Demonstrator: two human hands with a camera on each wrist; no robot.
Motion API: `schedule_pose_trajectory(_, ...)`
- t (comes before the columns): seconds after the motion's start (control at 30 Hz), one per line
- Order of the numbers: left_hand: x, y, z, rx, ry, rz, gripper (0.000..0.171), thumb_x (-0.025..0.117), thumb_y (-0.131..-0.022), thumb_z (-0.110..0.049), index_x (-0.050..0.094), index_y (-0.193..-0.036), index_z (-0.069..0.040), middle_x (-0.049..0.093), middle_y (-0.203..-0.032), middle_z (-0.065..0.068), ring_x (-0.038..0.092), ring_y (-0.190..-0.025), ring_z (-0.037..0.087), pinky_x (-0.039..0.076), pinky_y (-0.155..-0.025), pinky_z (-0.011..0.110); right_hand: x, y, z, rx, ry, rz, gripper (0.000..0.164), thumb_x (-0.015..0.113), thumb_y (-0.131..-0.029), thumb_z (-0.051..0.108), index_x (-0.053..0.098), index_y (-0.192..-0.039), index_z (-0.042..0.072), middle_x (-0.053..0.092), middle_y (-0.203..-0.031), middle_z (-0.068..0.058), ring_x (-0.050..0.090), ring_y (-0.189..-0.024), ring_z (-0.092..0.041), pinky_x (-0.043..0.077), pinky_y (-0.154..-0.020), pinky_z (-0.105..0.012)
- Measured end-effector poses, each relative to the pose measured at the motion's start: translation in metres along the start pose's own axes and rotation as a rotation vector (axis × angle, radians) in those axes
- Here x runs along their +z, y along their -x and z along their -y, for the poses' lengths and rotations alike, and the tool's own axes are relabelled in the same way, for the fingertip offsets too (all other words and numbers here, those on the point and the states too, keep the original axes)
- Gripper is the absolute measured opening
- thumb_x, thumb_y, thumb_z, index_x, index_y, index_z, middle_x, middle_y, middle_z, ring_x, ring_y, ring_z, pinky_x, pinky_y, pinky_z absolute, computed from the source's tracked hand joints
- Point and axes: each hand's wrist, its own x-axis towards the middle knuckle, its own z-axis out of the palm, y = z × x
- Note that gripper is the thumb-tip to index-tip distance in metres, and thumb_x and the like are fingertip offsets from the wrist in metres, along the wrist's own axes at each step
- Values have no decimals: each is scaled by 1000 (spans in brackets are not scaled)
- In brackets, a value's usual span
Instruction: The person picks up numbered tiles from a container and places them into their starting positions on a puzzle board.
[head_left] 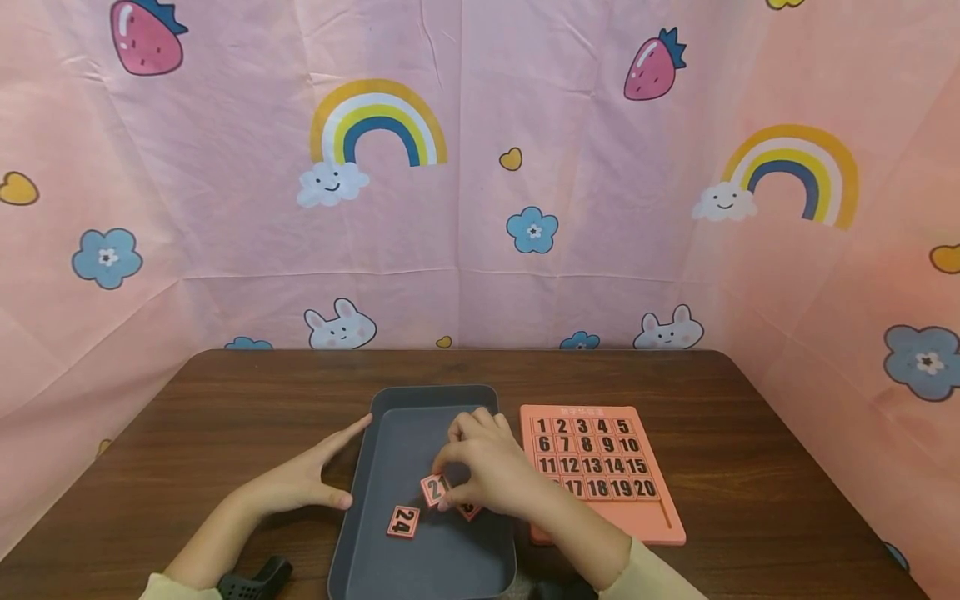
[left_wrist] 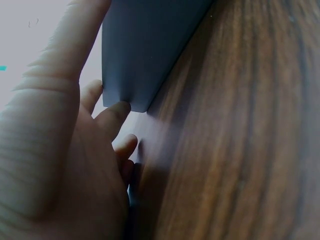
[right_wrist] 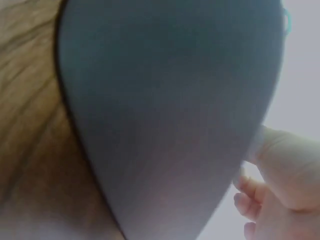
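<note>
My right hand reaches over the dark grey tray and pinches a pink-edged number tile between thumb and fingers. A 2 shows on its face, the digit beside it partly covered by the thumb. A tile marked 24 lies turned sideways in the tray, and another tile peeks out under my right hand. Spread along the tray's left side, my left hand touches the outer wall with straight fingers. In the right wrist view the tray wall hides the tiles.
Right of the tray lies a pink number board with rows of tiles up to 20; my right forearm overlaps its lower left corner. The brown wooden table extends to a patterned cloth backdrop. A black strap is by my left wrist.
</note>
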Motion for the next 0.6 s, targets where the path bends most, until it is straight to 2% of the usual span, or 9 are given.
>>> schedule_pose_trajectory(0.13, 0, 0, 0, -10, 4, 1, 104, 79, -78, -36, 11, -156, -22, 12, -156, 21, 11, -136, 51, 17, -91, 79, -11, 7, -2, 22, -32, -26, 32, 86, -63, 43, 75, -89, 28, 36, -88, 11, 32, -88, -11, 23, -75, -32)
schedule_pose_trajectory(0.33, 1, 0, 0, 12, -7, 3, 104, 78, -79, -38, 11, -156, -20, 12, -156, 21, 11, -136, 52, 18, -90, 79, -25, 24, -11, 55, -72, -78, 30, 88, -64, 37, 75, -89, 27, 39, -90, 12, 34, -88, -10, 28, -78, -33)
schedule_pose_trajectory(0.6, 0, 0, 1, 15, -6, 4, 104, 78, -79, -40, 10, -156, -19, 10, -156, 21, 10, -136, 53, 16, -89, 80, -42, 50, -25, 101, -99, -125, 30, 88, -63, 37, 74, -89, 27, 36, -88, 11, 32, -86, -12, 25, -76, -37)
